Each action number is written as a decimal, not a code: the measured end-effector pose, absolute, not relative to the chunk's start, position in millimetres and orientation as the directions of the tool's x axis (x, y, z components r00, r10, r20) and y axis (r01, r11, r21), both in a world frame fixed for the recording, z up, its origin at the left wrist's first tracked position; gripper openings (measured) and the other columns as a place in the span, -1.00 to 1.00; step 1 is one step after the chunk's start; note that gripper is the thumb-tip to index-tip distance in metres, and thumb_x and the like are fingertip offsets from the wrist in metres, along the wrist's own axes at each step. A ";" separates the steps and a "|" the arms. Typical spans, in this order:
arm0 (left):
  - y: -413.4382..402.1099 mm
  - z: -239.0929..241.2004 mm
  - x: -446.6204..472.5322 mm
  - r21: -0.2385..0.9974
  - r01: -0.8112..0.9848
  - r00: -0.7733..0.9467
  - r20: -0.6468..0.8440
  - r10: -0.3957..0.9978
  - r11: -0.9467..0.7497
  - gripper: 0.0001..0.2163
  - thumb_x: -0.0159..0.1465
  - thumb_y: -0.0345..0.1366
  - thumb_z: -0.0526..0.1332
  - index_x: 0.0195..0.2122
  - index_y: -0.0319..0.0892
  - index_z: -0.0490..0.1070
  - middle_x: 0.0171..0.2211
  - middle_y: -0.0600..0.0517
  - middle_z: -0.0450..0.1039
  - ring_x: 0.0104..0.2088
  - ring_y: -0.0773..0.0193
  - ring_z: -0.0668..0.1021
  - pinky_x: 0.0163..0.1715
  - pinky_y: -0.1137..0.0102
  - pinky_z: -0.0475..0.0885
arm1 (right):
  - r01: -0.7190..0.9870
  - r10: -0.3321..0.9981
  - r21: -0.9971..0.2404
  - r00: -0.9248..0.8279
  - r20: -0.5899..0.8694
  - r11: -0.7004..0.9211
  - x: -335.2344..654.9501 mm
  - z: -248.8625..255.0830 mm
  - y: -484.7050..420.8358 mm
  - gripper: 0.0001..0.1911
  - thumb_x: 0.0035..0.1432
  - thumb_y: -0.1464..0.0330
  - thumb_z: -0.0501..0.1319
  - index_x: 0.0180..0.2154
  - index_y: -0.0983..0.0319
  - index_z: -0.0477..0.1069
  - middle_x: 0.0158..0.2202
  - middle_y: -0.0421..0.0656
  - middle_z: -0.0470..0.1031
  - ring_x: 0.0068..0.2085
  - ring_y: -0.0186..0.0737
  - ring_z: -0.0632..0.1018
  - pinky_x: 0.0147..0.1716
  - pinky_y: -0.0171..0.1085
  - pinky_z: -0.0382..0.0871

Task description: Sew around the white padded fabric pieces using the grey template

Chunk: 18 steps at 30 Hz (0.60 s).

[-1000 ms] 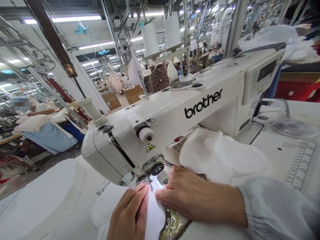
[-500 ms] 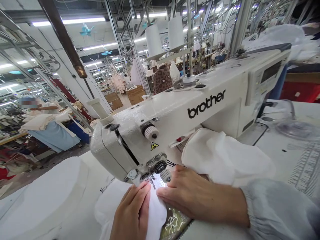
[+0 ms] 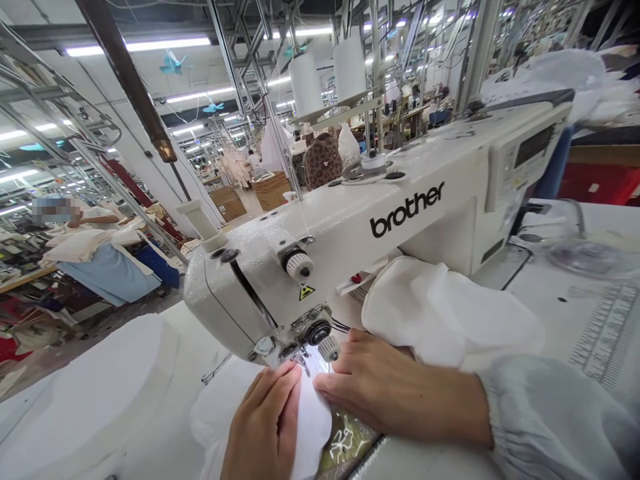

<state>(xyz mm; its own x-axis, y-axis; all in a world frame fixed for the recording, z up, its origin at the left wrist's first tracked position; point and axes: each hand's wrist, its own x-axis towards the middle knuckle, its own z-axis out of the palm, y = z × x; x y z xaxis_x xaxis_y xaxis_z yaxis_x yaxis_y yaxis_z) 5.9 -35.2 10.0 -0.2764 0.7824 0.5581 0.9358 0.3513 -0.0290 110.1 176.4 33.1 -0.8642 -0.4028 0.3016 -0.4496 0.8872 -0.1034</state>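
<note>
A white Brother sewing machine [image 3: 350, 227] stands across the table. My left hand [image 3: 265, 427] lies flat on white fabric [image 3: 313, 427] just below the needle area [image 3: 300, 360], fingers stretched together. My right hand [image 3: 395, 393] presses the same fabric from the right, fingers extended toward the needle. More bunched white fabric [image 3: 445, 313] sits under the machine arm behind my right hand. A patterned green and white piece [image 3: 347, 443] shows beneath the white fabric.
Two white thread cones [image 3: 325, 70] stand behind the machine. A pile of white cloth [image 3: 85, 393] lies at the left of the table. A printed ruler [image 3: 603, 337] runs along the table at right. Another person [image 3: 90, 217] works at a far left station.
The view has shifted slightly. Both hands stay pressed on the white fabric at the needle, with the fabric edge nudged a little.
</note>
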 end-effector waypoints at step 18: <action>-53.8 9.0 15.6 0.005 0.937 -0.292 0.562 0.774 0.350 -0.78 0.34 -0.34 0.13 -0.01 -0.13 0.44 0.00 -0.01 0.56 -0.02 0.28 0.61 0.03 0.48 0.49 | -0.500 -0.440 -0.111 -0.832 0.338 0.859 115.5 30.5 177.7 -0.77 0.37 0.43 0.05 -0.39 0.21 0.30 -0.51 -0.30 0.37 -0.48 -0.33 0.22 -0.31 -0.23 0.08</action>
